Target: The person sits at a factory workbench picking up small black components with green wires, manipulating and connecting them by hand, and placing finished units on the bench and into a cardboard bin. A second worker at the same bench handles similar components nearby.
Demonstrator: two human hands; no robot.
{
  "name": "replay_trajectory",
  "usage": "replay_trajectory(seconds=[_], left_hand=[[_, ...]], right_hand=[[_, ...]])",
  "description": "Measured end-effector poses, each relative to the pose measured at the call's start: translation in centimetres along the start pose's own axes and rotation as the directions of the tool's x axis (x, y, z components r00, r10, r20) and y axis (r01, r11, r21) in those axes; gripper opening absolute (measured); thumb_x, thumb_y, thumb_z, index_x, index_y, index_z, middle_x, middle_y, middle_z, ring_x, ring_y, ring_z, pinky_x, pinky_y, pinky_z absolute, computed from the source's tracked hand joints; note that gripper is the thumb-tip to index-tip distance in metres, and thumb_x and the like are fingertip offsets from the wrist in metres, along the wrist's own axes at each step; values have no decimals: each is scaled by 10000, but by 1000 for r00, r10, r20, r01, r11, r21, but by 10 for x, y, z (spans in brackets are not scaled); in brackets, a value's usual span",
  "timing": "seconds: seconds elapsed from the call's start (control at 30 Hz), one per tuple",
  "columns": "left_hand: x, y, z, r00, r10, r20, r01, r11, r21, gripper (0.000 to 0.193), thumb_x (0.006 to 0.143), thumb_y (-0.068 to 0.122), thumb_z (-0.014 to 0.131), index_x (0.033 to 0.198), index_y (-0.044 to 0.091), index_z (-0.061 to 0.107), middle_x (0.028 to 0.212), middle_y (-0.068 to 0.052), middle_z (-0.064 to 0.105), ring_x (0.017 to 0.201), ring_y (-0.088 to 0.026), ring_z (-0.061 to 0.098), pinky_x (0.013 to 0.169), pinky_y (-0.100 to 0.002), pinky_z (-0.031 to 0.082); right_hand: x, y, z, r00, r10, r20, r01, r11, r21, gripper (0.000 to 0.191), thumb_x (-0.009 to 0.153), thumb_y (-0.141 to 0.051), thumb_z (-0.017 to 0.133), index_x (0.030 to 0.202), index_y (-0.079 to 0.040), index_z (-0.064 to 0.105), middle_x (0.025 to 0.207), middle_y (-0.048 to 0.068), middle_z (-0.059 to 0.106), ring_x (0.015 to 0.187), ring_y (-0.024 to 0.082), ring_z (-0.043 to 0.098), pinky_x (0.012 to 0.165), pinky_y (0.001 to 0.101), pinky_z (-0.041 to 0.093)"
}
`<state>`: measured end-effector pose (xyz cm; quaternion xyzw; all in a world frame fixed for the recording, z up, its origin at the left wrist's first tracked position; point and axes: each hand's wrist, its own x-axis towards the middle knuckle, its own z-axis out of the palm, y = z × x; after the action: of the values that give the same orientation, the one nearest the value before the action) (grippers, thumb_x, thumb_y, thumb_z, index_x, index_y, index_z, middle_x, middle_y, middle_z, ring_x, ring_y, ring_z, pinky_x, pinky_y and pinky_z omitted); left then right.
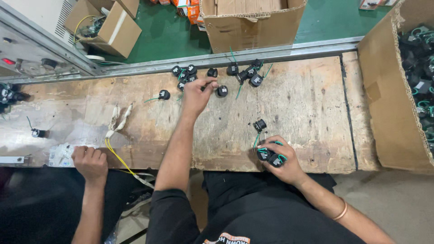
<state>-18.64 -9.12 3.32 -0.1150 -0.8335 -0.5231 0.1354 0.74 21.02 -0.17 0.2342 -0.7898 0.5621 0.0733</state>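
black round components with green wire tails lie scattered over the worn plywood bench (298, 104), most of them in a loose cluster (217, 74) at upper centre of the head view, just below the metal rail (280, 52).

the left hand (197, 94) reaches up the frame from lower centre, forearm nearly straight and running up and slightly right, palm down. its fingers are curled loosely, thumb and forefinger pinched toward a small black component (209, 86) at their tips; whether it is truly gripped cannot be told. just right of the fingertips sits another black component (222, 91), flat on the wood. a further one (164, 95) lies left of the hand, its green wire trailing left across the frame.

the right hand (278, 158) rests at the bench's near edge, lower centre-right, wrist bent, a bangle (340, 211) on the forearm. it is closed around a clutch of black components (270, 157), their green wires looping out between the fingers. one loose component (259, 125) stands just above that hand, its green wire running down toward it.

another person's hand (90, 163) rests as a fist at the lower left bench edge, beside a yellow cable (118, 157) with white-sleeved ends. a cardboard box (393, 108) at the right edge holds many more of the same components.
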Motion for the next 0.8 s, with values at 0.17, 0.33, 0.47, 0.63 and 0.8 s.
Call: replay_trajectory(seconds=[0.17,0.33,0.47,0.63,0.8], left_hand=[[-49,-17,-18,867,-10,-499,-16,999,-49,367,972,82,730,1328,15,677,1247,-155,750,1182,-236,723,1055,-368,579],[-52,-60,-40,806,-37,-591,323,863,387,843,812,262,861,1473,-37,429,1494,-291,426,1419,-439,348,1163,-527,271],[-15,-72,-38,843,22,-538,310,797,519,954,800,410,854,1494,-47,384,1463,-298,455,1388,-458,386,1142,-549,270],[32,-53,-32,988,7,-152,68,873,482,713,896,437,779,1447,52,541,1477,-191,554,1401,-401,494,1196,-487,348],[11,-22,6,998,-48,51,13,848,530,587,862,483,771,1358,188,663,1512,-177,517,1387,-425,457,1170,-499,319]], right_hand=[[3,1,4,1000,5,15,-5,1000,-5,439,689,-47,817,1117,-86,726,1106,106,646,1060,278,666,944,377,520],[1,5,5,1000,0,15,0,1000,18,434,695,-39,811,1118,-86,727,1102,97,652,1066,276,664,953,380,516],[1,0,3,1000,7,26,-7,1000,10,441,696,-41,815,1125,-83,724,1112,103,649,1069,273,664,949,379,516],[2,-3,1,1000,-1,29,0,1000,31,447,696,-46,821,1131,-85,726,1105,102,649,1070,275,662,954,378,515],[3,2,4,1000,4,25,-5,1000,20,437,702,-50,826,1125,-92,729,1109,98,651,1067,269,667,950,371,521]])
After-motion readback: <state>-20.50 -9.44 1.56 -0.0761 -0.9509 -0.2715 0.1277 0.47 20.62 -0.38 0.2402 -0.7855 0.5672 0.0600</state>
